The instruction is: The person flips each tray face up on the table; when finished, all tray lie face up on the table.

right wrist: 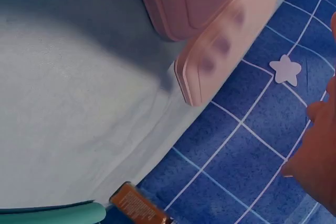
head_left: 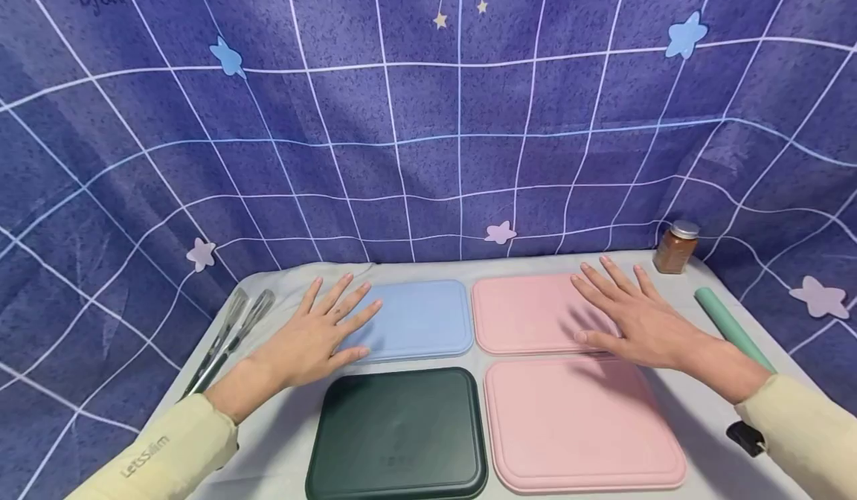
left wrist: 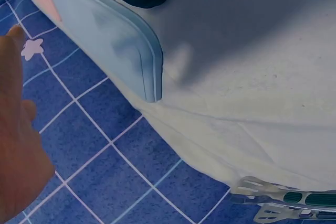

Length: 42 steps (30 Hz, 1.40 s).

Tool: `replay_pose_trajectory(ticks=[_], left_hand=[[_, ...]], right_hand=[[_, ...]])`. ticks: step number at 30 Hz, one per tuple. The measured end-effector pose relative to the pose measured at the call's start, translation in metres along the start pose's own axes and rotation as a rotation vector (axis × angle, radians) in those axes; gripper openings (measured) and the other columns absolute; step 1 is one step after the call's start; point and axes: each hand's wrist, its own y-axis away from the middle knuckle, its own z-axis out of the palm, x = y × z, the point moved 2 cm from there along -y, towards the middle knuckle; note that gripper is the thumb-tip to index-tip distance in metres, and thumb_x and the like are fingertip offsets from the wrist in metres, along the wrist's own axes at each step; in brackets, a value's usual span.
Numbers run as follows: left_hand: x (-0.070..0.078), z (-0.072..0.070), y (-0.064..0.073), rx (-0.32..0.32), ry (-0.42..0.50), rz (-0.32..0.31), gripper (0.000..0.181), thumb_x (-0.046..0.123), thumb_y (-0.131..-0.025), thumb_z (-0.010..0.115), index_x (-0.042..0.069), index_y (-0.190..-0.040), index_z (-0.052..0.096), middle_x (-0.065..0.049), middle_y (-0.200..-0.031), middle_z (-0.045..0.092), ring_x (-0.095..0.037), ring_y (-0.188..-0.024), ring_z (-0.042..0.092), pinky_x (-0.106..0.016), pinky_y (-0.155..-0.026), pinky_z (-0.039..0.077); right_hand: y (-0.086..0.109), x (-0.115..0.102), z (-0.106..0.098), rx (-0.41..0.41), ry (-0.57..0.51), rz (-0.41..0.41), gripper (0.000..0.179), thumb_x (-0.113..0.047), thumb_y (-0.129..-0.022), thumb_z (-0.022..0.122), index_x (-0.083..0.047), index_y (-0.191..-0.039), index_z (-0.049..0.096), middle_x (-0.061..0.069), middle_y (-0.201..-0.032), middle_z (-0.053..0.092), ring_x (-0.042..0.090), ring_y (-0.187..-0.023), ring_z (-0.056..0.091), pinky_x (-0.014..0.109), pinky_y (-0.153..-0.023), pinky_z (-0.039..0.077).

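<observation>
My left hand [head_left: 315,338] hovers with fingers spread over the left end of a light blue rectangular board [head_left: 418,320], holding nothing. On the other side my right hand [head_left: 639,321], fingers likewise spread, is above the right part of a pink board [head_left: 522,314], and its shadow falls there. In front of the blue one lies a dark green board [head_left: 402,433]. A second pink board [head_left: 579,425] lies to its right. Each wrist view shows part of its hand at the edge, apart from the boards.
Metal kitchen tools with dark green handles [head_left: 230,336] lie at the table's left edge. A jar with brown contents [head_left: 675,249] stands at the back right corner, behind a green cylinder [head_left: 733,329]. A blue-purple grid curtain [head_left: 428,165] hangs around the white-covered table [head_left: 268,440].
</observation>
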Motion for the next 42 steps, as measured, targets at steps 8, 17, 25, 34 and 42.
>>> replay_pose_trajectory(ticks=[8,17,25,34,42], left_hand=[[-0.004,0.003,0.000,-0.010,0.184,-0.091,0.075,0.059,-0.100,0.047,0.025,-0.161,0.022,-0.003,-0.167,0.020,-0.038,-0.156,0.007,-0.065,-0.121,0.002],[-0.040,0.015,-0.003,-0.165,0.690,-0.355,0.069,0.044,-0.102,0.054,0.001,-0.154,0.038,-0.019,-0.122,0.069,-0.035,-0.109,0.067,-0.046,-0.091,0.054],[-0.054,0.035,0.000,-0.343,1.008,-0.424,0.072,0.029,-0.102,0.057,-0.013,-0.152,0.027,-0.017,-0.091,0.071,-0.021,-0.076,0.066,-0.034,-0.070,0.052],[-0.054,0.060,0.004,-0.428,1.065,-0.484,0.081,0.031,-0.099,0.061,-0.011,-0.154,0.021,-0.009,-0.079,0.066,-0.017,-0.066,0.061,-0.032,-0.061,0.050],[-0.046,0.074,0.005,-0.398,1.101,-0.516,0.085,0.031,-0.099,0.062,-0.011,-0.155,0.015,-0.004,-0.068,0.057,-0.014,-0.059,0.051,-0.028,-0.055,0.043]], right_hand=[[-0.016,-0.020,-0.009,-0.025,-0.197,0.150,0.091,-0.055,-0.094,0.063,-0.020,-0.163,0.015,0.017,-0.150,0.051,0.038,-0.128,0.057,0.057,-0.101,0.045],[-0.075,-0.062,0.008,-0.371,-0.604,0.145,0.094,-0.046,-0.096,0.062,-0.007,-0.162,0.008,0.016,-0.125,0.067,0.021,-0.101,0.068,0.042,-0.091,0.054],[-0.134,-0.099,0.042,-0.612,-0.727,0.211,0.100,-0.042,-0.094,0.066,-0.015,-0.163,-0.002,0.012,-0.114,0.069,0.022,-0.082,0.068,0.036,-0.075,0.057],[-0.172,-0.108,0.059,-0.839,-0.836,0.489,0.108,-0.040,-0.093,0.068,-0.019,-0.161,-0.012,0.024,-0.118,0.062,0.033,-0.085,0.071,0.044,-0.068,0.061],[-0.189,-0.103,0.070,-0.903,-0.805,0.580,0.077,-0.041,-0.097,0.062,0.000,-0.152,0.027,0.026,-0.109,0.064,0.030,-0.076,0.074,0.040,-0.070,0.061]])
